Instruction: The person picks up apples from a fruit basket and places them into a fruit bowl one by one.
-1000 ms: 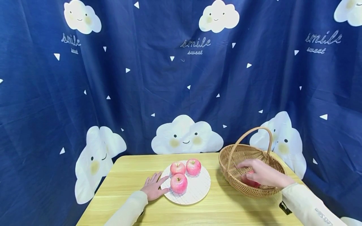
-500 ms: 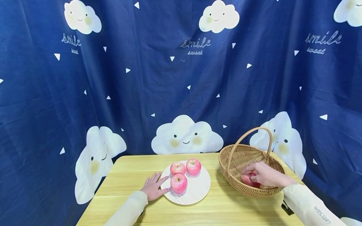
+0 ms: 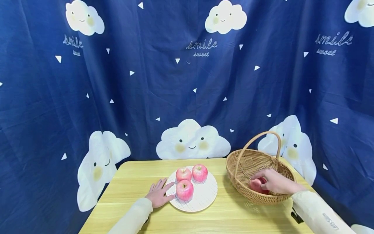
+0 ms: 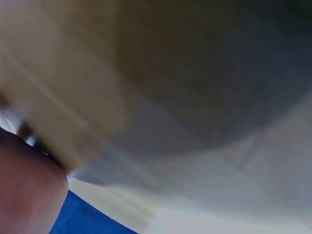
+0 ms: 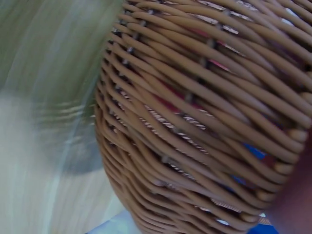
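Observation:
My left hand [image 3: 158,193] lies at the left rim of a white round plate [image 3: 203,200], fingers spread and thumb touching the rim. Three pink-red apples are on that plate: a front one [image 3: 184,190], one behind it [image 3: 183,174] and one at the back right [image 3: 200,172]. Over on the right, my right hand [image 3: 273,182] reaches inside a wicker basket [image 3: 243,162] and grips a red apple [image 3: 255,185]. Part of this apple is hidden by the fingers. In the right wrist view the basket's woven side [image 5: 195,117] fills most of the picture, with red glimpsed through its gaps.
The basket's tall arched handle [image 3: 257,138] rises over the opening, left of and behind my right hand. Everything stands on a light wooden table [image 3: 137,175]. A dark blue curtain [image 3: 175,97] with cloud prints hangs behind the table's back edge.
Inside the basket, my right hand's fingers have drawn in around the apple, which shows more now. My left hand, the plate and its apples have stayed put.

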Action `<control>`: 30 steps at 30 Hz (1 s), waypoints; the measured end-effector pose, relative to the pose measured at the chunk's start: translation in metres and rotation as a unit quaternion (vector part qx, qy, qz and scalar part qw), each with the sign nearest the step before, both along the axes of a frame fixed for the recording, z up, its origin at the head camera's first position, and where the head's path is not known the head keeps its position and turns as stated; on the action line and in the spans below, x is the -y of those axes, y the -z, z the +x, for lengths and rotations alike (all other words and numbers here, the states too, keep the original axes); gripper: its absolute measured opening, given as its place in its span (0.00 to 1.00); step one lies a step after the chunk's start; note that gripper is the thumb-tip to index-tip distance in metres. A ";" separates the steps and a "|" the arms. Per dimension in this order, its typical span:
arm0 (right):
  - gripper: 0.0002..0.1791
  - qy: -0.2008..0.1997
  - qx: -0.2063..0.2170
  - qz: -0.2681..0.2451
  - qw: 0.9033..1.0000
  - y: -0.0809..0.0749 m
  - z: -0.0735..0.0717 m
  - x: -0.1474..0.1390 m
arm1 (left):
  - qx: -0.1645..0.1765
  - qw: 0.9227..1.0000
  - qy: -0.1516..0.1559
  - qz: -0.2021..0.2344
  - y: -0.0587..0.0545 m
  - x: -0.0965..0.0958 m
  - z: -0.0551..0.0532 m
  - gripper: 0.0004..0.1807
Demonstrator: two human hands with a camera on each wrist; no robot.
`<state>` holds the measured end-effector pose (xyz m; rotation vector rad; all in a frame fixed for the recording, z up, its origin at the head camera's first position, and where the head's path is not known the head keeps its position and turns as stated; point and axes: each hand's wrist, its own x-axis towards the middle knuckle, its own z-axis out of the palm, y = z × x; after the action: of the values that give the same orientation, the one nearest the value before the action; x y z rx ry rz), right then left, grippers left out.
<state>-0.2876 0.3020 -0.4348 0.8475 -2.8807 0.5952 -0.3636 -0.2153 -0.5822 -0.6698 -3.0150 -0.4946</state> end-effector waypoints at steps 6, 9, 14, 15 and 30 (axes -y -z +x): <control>0.21 0.030 -0.093 -0.012 0.995 0.014 -0.005 -0.003 | 0.002 1.000 -0.001 0.002 -0.002 0.000 0.001 0.41; 0.23 0.051 -0.109 -0.024 0.992 0.017 -0.008 -0.002 | -0.003 1.000 0.000 0.004 -0.001 0.000 0.001 0.41; 0.23 0.056 -0.095 -0.029 0.993 0.018 -0.009 -0.002 | -0.003 1.000 -0.002 0.004 0.000 0.000 0.000 0.41; 0.23 0.049 -0.089 -0.030 0.994 0.017 -0.010 -0.002 | -0.002 1.000 -0.003 0.003 0.000 0.000 0.000 0.40; 0.31 -0.011 -0.024 -0.025 0.999 0.028 -0.013 -0.005 | -0.004 1.000 0.006 0.009 -0.002 0.000 0.001 0.40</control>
<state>-0.3005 0.3073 -0.4626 0.8745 -2.8052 0.6378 -0.3624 -0.2153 -0.5798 -0.6863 -2.9967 -0.5168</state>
